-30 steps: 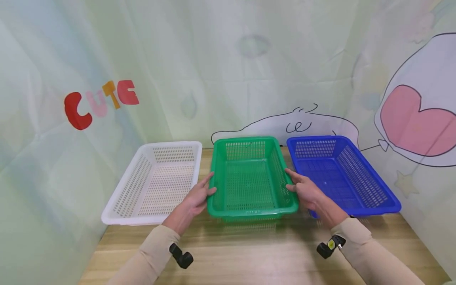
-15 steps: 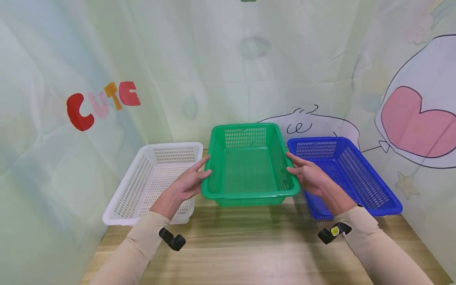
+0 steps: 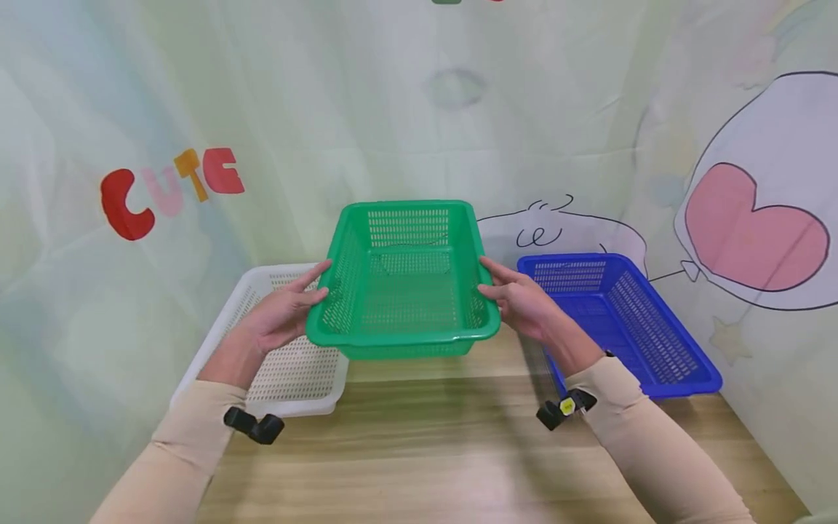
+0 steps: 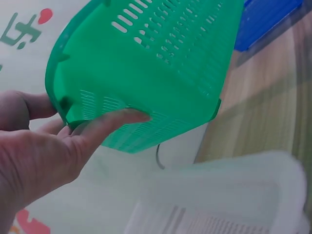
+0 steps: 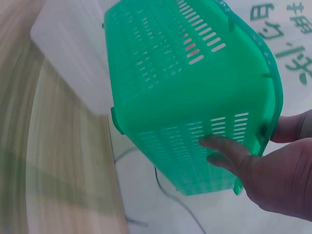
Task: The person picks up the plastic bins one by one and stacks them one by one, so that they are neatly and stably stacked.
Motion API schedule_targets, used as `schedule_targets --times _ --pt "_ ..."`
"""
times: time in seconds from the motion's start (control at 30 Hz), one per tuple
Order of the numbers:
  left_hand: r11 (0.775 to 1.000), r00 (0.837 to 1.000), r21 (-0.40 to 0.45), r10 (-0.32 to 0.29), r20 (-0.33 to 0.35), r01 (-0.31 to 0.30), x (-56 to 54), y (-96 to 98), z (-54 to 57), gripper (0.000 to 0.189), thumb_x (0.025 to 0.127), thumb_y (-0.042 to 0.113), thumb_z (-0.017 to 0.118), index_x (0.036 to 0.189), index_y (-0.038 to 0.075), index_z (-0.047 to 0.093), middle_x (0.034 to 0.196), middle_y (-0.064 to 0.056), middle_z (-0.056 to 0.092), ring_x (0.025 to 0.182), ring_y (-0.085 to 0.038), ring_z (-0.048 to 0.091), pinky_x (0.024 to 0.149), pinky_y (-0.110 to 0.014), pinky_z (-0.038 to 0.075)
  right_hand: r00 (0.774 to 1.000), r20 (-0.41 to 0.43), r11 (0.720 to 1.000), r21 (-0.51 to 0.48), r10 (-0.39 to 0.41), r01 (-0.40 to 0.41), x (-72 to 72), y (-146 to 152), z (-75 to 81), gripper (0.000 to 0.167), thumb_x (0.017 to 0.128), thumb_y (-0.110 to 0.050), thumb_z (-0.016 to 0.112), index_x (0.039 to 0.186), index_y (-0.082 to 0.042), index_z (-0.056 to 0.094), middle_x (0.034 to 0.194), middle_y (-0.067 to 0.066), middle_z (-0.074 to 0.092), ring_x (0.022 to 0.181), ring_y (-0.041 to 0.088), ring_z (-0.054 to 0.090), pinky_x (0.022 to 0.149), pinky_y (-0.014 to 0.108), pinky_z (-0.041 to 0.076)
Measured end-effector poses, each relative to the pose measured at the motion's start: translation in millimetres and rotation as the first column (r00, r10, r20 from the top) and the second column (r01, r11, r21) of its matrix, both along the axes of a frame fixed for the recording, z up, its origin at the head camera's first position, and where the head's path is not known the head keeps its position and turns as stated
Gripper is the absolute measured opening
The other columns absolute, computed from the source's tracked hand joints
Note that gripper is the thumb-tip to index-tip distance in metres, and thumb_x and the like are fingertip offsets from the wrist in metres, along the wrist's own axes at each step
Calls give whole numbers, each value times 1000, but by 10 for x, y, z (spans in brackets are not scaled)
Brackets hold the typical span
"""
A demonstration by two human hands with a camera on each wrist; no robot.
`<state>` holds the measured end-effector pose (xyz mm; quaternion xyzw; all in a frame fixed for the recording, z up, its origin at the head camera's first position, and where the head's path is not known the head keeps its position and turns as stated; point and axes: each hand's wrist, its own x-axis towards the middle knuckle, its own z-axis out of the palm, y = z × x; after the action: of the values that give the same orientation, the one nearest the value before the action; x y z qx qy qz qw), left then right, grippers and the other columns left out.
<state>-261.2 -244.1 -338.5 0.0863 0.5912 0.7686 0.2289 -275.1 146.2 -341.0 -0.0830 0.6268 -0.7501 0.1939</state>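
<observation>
A green plastic basket (image 3: pixel 409 291) is held up over the table between two hands, its inside bare and its slotted walls showing. My left hand (image 3: pixel 278 314) grips its left rim, thumb over the top edge and fingers against the side wall in the left wrist view. On the opposite rim my right hand (image 3: pixel 527 302) has the same grip; the right wrist view shows its fingers (image 5: pixel 226 151) pressed to the slotted side. Below and left, a white basket (image 3: pixel 288 405) rests on the table, partly covered by the left arm. A blue basket (image 3: pixel 681 327) stands at the right.
The wooden table (image 3: pixel 419 451) runs back to a printed fabric curtain (image 3: pixel 366 94), which also closes off both sides. A dark cable (image 5: pixel 178 200) hangs behind the table edge in the right wrist view.
Both hands have lifted the green basket from between the other two and carried it up and to the left. It now overlaps the white basket in the head view.
</observation>
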Motion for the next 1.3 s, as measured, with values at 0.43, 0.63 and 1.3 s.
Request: schedule_targets --times 0.43,0.63,1.3 --pt "999 999 4 42 34 -42 99 -967 141 64 109 14 37 162 27 3 128 -6 61 105 -25 68 84 -37 58 995 6 988 -126 95 -94 2 -951 77 70 104 1 45 162 -16 11 166 8 15 146 32 30 114 58 29" --pt "995 994 8 103 48 -104 128 -1390 78 63 109 15 37 162 32 8 121 -4 67 101 -26 71 82 -37 58 991 -14 981 -139 131 -132 38 -1340 79 70 103 2 46 162 -17 13 164 8 21 135 26 47 112 56 34" --pt "986 986 -27 164 15 -164 295 -1841 -348 45 110 21 36 147 44 48 112 -5 73 93 -25 74 77 -34 59 989 6 982 -122 145 -143 65 -1856 -355 75 99 4 56 161 -17 19 164 13 21 132 33 50 101 47 48"
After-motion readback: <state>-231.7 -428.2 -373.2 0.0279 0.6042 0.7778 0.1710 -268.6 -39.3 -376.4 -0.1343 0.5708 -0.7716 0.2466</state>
